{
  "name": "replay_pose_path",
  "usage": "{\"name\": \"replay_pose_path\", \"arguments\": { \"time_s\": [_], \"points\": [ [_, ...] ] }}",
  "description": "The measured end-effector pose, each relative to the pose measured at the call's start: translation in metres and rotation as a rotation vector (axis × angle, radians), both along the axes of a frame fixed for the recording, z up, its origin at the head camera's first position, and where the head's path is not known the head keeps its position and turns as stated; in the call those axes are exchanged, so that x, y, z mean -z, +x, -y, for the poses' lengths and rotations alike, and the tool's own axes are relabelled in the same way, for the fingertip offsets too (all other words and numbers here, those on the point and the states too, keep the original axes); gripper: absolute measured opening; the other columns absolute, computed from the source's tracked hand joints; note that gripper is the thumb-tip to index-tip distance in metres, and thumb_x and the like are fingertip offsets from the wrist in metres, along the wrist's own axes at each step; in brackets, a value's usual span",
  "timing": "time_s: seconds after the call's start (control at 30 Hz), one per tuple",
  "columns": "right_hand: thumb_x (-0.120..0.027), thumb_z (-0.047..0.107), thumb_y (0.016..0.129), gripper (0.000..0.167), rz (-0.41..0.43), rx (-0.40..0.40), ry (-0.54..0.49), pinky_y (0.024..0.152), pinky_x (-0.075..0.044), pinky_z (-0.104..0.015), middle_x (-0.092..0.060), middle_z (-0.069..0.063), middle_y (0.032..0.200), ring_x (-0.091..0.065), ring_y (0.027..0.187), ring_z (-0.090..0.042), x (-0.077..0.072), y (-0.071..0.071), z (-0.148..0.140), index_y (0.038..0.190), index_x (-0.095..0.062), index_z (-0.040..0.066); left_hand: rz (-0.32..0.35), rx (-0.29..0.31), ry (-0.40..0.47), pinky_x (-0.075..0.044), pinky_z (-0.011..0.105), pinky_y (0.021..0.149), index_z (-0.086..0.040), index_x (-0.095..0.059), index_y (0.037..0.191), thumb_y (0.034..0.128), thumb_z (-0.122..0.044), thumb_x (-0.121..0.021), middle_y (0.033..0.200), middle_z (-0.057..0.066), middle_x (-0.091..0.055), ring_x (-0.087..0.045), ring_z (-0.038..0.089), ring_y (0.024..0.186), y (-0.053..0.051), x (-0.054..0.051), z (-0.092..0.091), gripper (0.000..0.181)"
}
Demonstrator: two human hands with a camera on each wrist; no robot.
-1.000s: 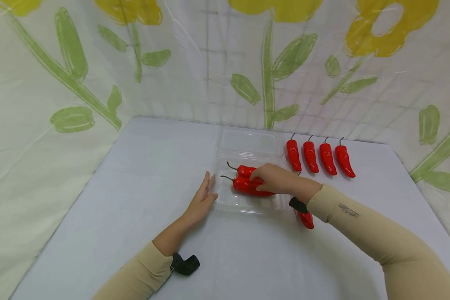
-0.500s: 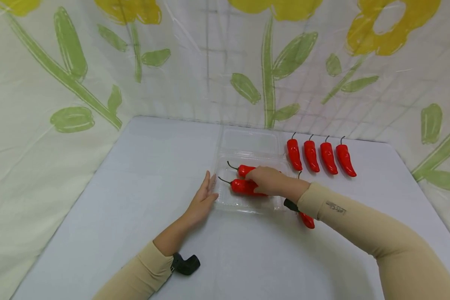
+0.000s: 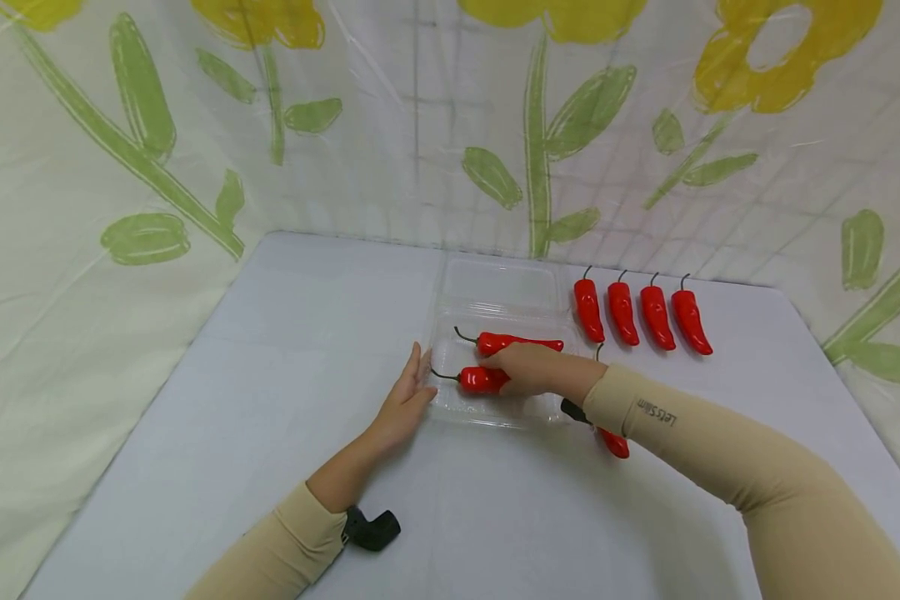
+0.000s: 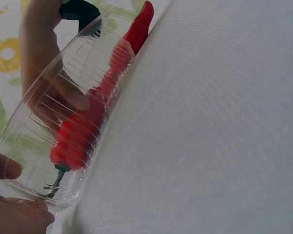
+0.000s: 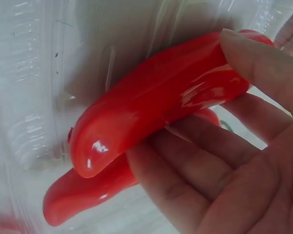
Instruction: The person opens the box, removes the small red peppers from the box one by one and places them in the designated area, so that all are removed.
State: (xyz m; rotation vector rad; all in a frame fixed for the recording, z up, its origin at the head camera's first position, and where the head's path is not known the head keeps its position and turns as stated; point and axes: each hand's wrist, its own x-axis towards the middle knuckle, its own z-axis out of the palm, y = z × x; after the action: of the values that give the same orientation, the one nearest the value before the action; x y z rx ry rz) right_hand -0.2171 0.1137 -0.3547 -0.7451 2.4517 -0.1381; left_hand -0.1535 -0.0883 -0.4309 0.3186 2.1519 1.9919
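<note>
A clear plastic clamshell box [image 3: 450, 407] lies with its lid folded back. Inside are two red peppers, side by side, stems pointing left. My right hand [image 3: 530, 368] holds the front pepper [image 3: 476, 380] between thumb and fingers, covering much of its body. In the right wrist view this pepper [image 5: 132, 109] lies between the thumb and the fingertips. Just behind it rests the other pepper [image 3: 498, 342], partly covered by the hand. My left hand [image 3: 401, 408] touches the box's left side with fairly straight fingers; the left wrist view has it at the near corner.
Several red peppers stand in a row at the back right, such as the nearest one [image 3: 588, 310]. Another pepper [image 3: 613, 443] lies right of the box, partly behind the right wrist. The lid [image 3: 501, 283] extends toward the back edge of the white table [image 3: 307, 333].
My right hand has moved the front pepper toward me and slightly left, opening a gap from the back pepper. The left hand and the box have stayed in place.
</note>
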Motion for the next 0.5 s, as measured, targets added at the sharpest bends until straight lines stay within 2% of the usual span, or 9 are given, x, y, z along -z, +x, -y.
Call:
{"name": "replay_pose_path", "arguments": {
  "time_s": [0.27, 0.5],
  "points": [
    [-0.073, 0.016, 0.079, 0.065, 0.027, -0.014, 0.024, 0.091, -0.049, -0.039, -0.058, -0.006, 0.122, -0.048, 0.116, -0.023, -0.0023, 0.0005, 0.0009, 0.139, -0.046, 0.019, 0.01, -0.015, -0.027, -0.008, 0.046, 0.116, 0.003, 0.007, 0.147, 0.0905, 0.004, -0.034, 0.155, 0.02, -0.01, -0.008, 0.03, 0.144, 0.0007, -0.0001, 0.0011, 0.07],
    [-0.069, 0.022, 0.083, 0.062, 0.009, -0.065, 0.011, 0.094, -0.047, -0.037, -0.058, -0.002, 0.121, -0.048, 0.113, -0.019, -0.006, 0.0016, -0.0063, 0.14, -0.044, 0.021, 0.002, -0.032, -0.031, -0.008, 0.046, 0.116, 0.003, 0.007, 0.147, 0.09, 0.005, -0.034, 0.155, 0.02, -0.011, -0.009, 0.03, 0.144, 0.0021, -0.0027, 0.0005, 0.07]
  ]
}}
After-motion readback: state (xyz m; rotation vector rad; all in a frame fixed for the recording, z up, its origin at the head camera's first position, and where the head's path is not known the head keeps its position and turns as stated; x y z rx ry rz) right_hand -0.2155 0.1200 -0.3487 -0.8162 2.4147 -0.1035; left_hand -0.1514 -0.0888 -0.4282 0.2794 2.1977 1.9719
